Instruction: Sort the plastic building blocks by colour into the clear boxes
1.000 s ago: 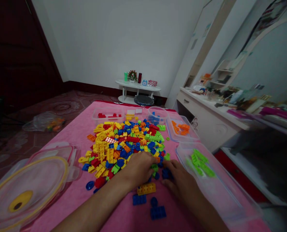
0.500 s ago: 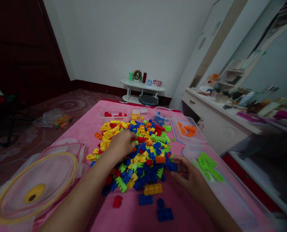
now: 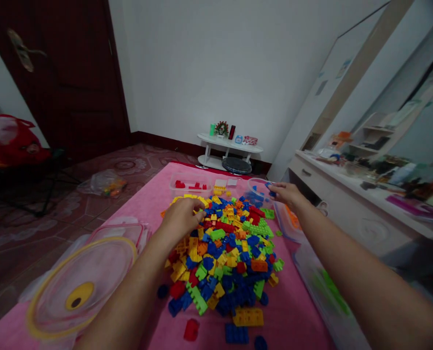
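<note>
A heap of toy building bricks (image 3: pixel 223 233) in blue, yellow, green, red and orange covers the middle of the pink cloth. My left hand (image 3: pixel 181 216) rests over its far left part, fingers curled down among the pieces; whatever is between the fingertips is hidden. At the far right, my right hand (image 3: pixel 287 193) pinches a blue brick (image 3: pixel 270 190) at the rim of a round clear tub (image 3: pixel 251 183) that has blue pieces inside.
A clear box (image 3: pixel 172 181) with red pieces stands at the back left. Down the right side are a box (image 3: pixel 280 221) with orange pieces and another box (image 3: pixel 311 282) with green ones, partly behind my right arm. Clear lids (image 3: pixel 32 304) lie at the left.
My right hand has gone from the heap's near right side up to the round tub, carrying a blue piece. The left hand stays at the heap. The camera view has shifted left.
</note>
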### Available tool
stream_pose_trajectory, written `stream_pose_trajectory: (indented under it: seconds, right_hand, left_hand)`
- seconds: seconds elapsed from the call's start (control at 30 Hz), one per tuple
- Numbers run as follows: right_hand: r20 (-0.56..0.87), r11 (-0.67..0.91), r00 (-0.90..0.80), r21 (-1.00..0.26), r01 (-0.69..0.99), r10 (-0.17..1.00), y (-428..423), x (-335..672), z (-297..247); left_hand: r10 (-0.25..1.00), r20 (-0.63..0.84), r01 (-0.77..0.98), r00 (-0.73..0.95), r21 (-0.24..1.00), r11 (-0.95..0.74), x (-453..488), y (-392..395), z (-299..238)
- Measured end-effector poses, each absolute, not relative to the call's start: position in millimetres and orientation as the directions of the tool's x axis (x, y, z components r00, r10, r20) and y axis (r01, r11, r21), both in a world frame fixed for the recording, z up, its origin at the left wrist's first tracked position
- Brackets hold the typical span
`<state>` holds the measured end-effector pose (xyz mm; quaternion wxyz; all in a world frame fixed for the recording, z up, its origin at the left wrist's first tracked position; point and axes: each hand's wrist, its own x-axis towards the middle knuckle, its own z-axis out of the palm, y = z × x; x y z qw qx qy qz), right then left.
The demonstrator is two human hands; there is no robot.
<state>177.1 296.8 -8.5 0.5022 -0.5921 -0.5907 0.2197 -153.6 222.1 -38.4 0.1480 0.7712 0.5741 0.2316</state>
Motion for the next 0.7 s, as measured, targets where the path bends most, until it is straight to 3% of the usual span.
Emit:
stream_pose_trajectory:
  seconds: [0.1, 0.17, 0.27, 0.37, 0.4, 0.53, 0.6, 0.7]
  right_hand:
    - [0.212, 0.024, 0.374, -0.893, 0.449, 0.903, 299.1, 172.8, -12.3]
    - [0.203, -0.005, 0.402, -0.888, 0.46, 0.893, 281.8, 160.5, -13.6]
    - [0.25, 0.127, 0.151, -0.824, 0.553, 0.956, 229.3, 134.7, -15.2]
    - [-0.029, 0.122, -0.193, -0.68, 0.723, 0.981, 155.6, 114.1, -17.5]
    - [-0.112, 0.125, -0.238, -0.599, 0.791, 0.965, 130.6, 110.1, -19.2]
    - [-0.318, 0.07, -0.145, -0.236, 0.969, 0.937, 54.4, 104.5, -39.3]
    - [-0.413, 0.058, -0.13, -0.181, 0.982, 0.902, 36.5, 102.8, -55.8]
    - [-0.406, 0.081, -0.162, -0.208, 0.975, 0.899, 29.1, 99.1, -72.0]
  left_hand:
    - [0.953, 0.222, 0.805, 0.204, 0.516, -0.292, -163.2, 225.4, -38.0]
    - [0.955, 0.225, 0.803, 0.192, 0.523, -0.285, -166.4, 227.0, -38.8]
    - [0.961, 0.21, 0.81, 0.181, 0.521, -0.267, -168.2, 228.7, -39.7]
    - [0.965, 0.196, 0.813, 0.176, 0.524, -0.254, -168.9, 229.3, -39.3]
    - [0.965, 0.197, 0.813, 0.173, 0.525, -0.253, -169.1, 229.3, -39.2]
    - [0.958, 0.216, 0.806, 0.191, 0.522, -0.279, -168.3, 229.4, -40.1]
    - [0.951, 0.225, 0.801, 0.211, 0.518, -0.3, -166.9, 229.9, -41.8]
    - [0.946, 0.23, 0.795, 0.227, 0.517, -0.317, -164.0, 230.4, -43.9]
